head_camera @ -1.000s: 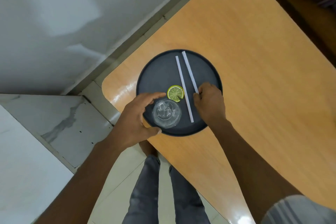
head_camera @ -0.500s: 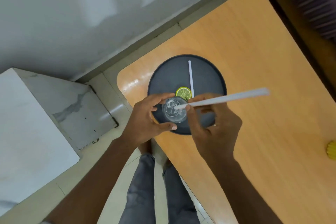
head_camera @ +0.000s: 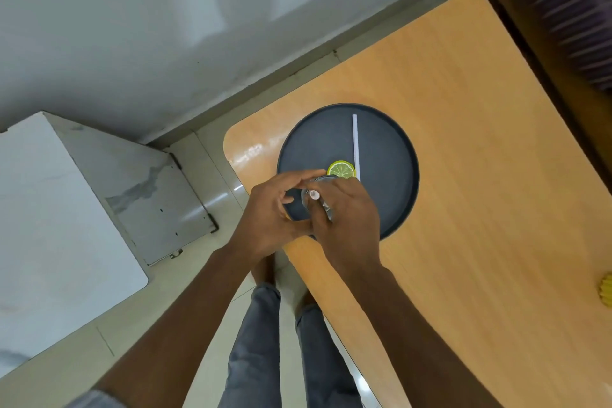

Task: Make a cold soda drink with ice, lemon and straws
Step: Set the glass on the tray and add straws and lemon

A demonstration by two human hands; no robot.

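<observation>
Glass [head_camera: 323, 181] stands on the near left part of a dark round tray [head_camera: 394, 149], mostly hidden by the two hands, so only a strip of its far rim shows. Far left, a white marble-patterned block [head_camera: 66, 209] sits on the floor beside the wooden table [head_camera: 480, 209]. The left hand [head_camera: 275, 209] curls round the glass from the left, fingers bent along its far rim and thumb at the near side. Between the hands, the open end of a white straw [head_camera: 314, 194] points up toward the camera out of the glass. The right hand [head_camera: 351, 222] covers the right side of the glass, its fingertips pinching that straw just below its top. Touching the far rim of the glass lies a lemon slice [head_camera: 341, 169], and just right of it a second straw [head_camera: 355, 142] lies flat on the tray, running away from the person. At the right edge of the table sits a small yellow object [head_camera: 606, 288], cut off by the frame.
</observation>
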